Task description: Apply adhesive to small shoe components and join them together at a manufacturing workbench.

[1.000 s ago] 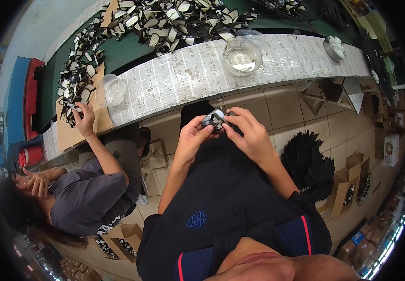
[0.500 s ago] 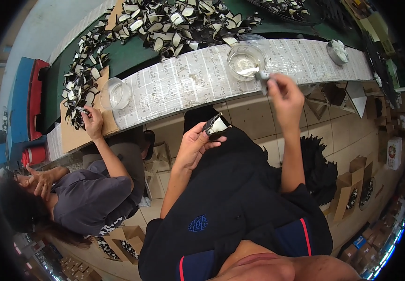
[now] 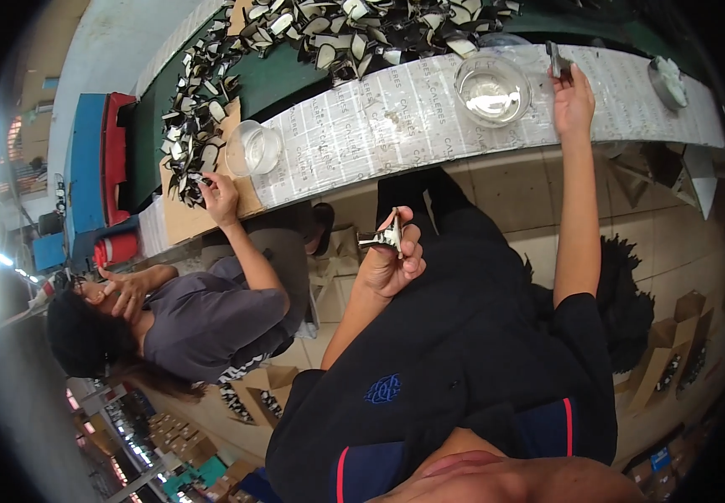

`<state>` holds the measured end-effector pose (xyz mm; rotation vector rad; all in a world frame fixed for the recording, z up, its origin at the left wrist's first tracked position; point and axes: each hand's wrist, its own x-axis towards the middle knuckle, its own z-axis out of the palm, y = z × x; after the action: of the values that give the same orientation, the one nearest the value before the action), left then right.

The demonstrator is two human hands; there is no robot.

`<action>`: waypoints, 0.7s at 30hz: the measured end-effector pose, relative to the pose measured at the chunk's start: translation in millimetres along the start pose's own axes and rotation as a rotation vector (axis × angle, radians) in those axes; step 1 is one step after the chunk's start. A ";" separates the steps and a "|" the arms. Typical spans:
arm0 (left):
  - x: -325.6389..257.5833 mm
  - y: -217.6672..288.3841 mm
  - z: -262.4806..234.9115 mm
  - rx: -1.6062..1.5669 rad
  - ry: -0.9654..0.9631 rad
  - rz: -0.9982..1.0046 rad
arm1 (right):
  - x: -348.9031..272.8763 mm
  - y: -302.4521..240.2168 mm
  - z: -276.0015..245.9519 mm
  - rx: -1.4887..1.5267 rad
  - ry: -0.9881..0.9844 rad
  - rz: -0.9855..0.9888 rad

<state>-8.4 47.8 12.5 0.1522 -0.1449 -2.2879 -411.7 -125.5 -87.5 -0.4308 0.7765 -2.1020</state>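
Observation:
My left hand (image 3: 390, 261) is raised over my lap and grips a small black-and-white piece (image 3: 385, 235). My right hand (image 3: 573, 99) is stretched far forward over the paper-covered bench (image 3: 362, 134) and pinches a small dark tool (image 3: 557, 60) just right of a clear glass bowl (image 3: 491, 89). A heap of black and white cut pieces (image 3: 354, 29) covers the green surface behind the bench.
A seated person in a grey top is at my left, one hand (image 3: 215, 191) on pieces beside a second glass bowl (image 3: 253, 147). A round lidded tin (image 3: 669, 80) sits at the bench's right end. Cardboard boxes (image 3: 673, 352) and a black heap (image 3: 631, 293) lie on the tiled floor.
My hands were together on the piece over my lap. My right hand left it and reached forward past the glass bowl; my left hand kept the piece.

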 end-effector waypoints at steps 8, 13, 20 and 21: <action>30.2 -7.9 15.2 -0.219 -0.101 -0.037 | 2.7 -1.7 6.1 -0.039 0.003 -0.015; 45.7 -4.5 -3.7 -0.163 -0.043 0.029 | -5.7 2.2 16.0 -0.031 0.080 0.005; 237.6 61.7 62.0 0.738 0.115 0.348 | -7.7 -4.3 19.0 0.003 0.051 0.032; 272.8 48.4 107.3 0.827 -0.022 0.294 | -8.5 -5.2 11.6 0.005 0.069 0.011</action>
<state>-168.8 -183.1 108.7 0.4907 -1.0486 -1.8128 -403.4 -120.6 -75.7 -0.3523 0.8112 -2.1170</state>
